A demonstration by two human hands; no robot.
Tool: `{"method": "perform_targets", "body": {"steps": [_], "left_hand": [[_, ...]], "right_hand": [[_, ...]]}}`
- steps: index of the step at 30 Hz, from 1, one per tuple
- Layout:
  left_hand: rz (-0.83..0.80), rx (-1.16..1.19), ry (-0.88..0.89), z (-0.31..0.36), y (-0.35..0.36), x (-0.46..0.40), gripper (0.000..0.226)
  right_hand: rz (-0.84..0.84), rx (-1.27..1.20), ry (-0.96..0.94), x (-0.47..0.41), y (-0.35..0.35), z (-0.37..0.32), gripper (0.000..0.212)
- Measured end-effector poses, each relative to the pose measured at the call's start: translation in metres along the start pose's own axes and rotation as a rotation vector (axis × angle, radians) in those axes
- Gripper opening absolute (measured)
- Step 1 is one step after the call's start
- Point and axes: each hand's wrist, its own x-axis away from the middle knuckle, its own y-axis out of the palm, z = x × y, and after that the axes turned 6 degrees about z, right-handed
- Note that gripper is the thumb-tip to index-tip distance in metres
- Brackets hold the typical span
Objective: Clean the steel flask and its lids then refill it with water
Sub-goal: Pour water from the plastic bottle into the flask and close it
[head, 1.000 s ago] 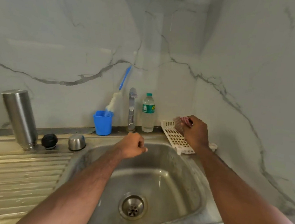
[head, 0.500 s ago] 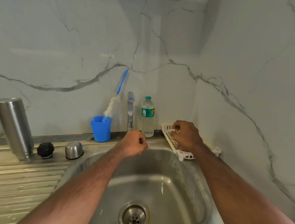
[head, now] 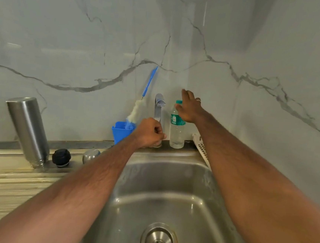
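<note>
- A person stands at a steel sink (head: 169,182) set in the corner of a marble-walled kitchen, both bare arms reaching toward the back rim.
- The left hand (head: 149,133) sits at the base of the tap (head: 159,106), fingers curled into a loose fist; whether they grip a handle is hidden.
- The right hand (head: 190,109) hovers with fingers spread apart, just at the neck of a clear water bottle (head: 177,126) standing on the back rim beside the tap. It does not yet clasp it.
- The steel flask (head: 27,131) stands open and tilted on the left drainboard, well apart from both hands.
- Its 2 lids rest beside it along the drainboard's back edge: a black stopper (head: 61,157) and a steel cap (head: 91,155).
- A blue cup (head: 120,132) holding a bottle brush (head: 140,108) stands left of the tap.
- The step looks like taking the bottle: close the fingers around its body below the green cap, lift straight up, and avoid knocking the spout.
</note>
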Motion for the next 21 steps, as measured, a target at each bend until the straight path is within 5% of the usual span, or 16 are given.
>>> {"method": "perform_targets", "body": {"steps": [4, 9, 12, 18, 21], "left_hand": [[-0.074, -0.050, 0.043, -0.008, -0.003, 0.006, 0.009], [-0.068, -0.008, 0.044, -0.011, -0.009, 0.020, 0.015], [0.006, 0.028, 0.013, -0.009, -0.004, 0.039, 0.018], [0.058, 0.052, -0.061, 0.004, 0.018, 0.116, 0.086], [0.073, 0.055, -0.130, -0.001, 0.028, 0.147, 0.102]], "right_hand": [[-0.087, 0.050, -0.038, -0.012, 0.014, 0.003, 0.055], [0.181, -0.114, -0.067, 0.005, 0.013, -0.006, 0.019], [0.235, -0.174, -0.096, 0.031, 0.005, -0.012, 0.019], [0.309, -0.172, -0.138, 0.105, -0.007, -0.021, 0.020], [0.283, -0.254, -0.093, 0.143, -0.004, -0.026, 0.017]]}}
